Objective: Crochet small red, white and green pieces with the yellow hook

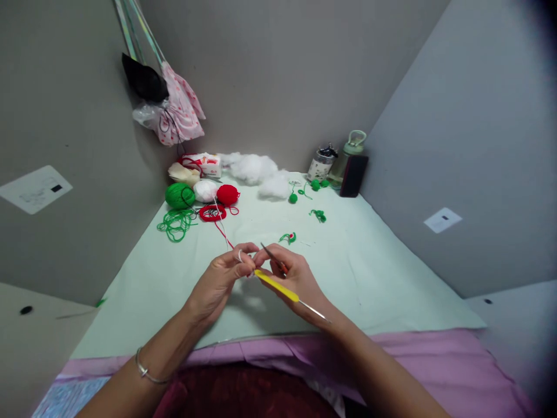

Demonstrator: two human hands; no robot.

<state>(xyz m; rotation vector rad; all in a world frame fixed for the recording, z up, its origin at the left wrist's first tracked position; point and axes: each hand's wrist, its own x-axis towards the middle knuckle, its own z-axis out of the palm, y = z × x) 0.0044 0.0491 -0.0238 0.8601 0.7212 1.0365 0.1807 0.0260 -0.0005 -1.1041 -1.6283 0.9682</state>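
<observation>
My left hand [224, 273] pinches a small white and red crochet piece [249, 274], mostly hidden by the fingers. White yarn [220, 216] runs from the far left of the table to this hand and loops over a finger. My right hand [300, 278] meets it at the fingertips and is closed around a crochet hook [278, 285] with a yellow grip, its metal shaft pointing back toward my wrist. A pointed blade with an orange handle [284, 269], apparently small scissors, is also tucked in the right hand.
Green [179, 196], white [205, 190] and red [227, 195] yarn balls stand at the back left. Behind them lies white stuffing [255, 168]. Small green crochet pieces [319, 216] lie right of centre. A bottle [353, 148], a jar [319, 165] and a phone [354, 176] stand at the back right.
</observation>
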